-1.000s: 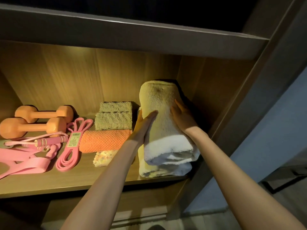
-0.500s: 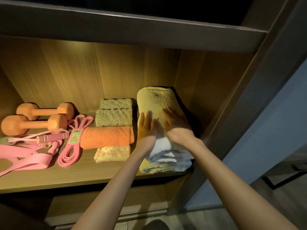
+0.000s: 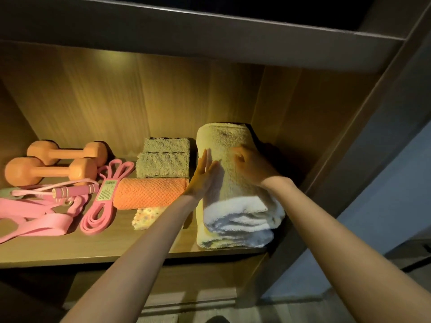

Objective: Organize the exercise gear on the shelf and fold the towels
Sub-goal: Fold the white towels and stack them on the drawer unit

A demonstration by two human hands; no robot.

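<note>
A thick folded white towel (image 3: 235,213) lies at the right end of the wooden shelf (image 3: 93,250), close to the side wall. My left hand (image 3: 204,176) presses flat against its left side, fingers straight. My right hand (image 3: 253,167) rests on top of it with the fingers bent over the far right part. Left of it sit folded beige towels (image 3: 163,159), an orange towel (image 3: 149,192) and a small spotted cloth (image 3: 145,216). Two orange dumbbells (image 3: 51,167), a pink resistance band (image 3: 103,201), a pink jump rope (image 3: 74,191) and pink straps (image 3: 35,220) fill the left part.
The shelf's right side wall (image 3: 286,127) stands just beyond the white towel. A shelf board (image 3: 210,38) runs overhead. Bare wood shows along the shelf's front edge. Floor is visible below at the right.
The white towel, lifted at its far end a second ago, now lies flat. My left hand slid from the top to the towel's left side; my right hand moved further back on top.
</note>
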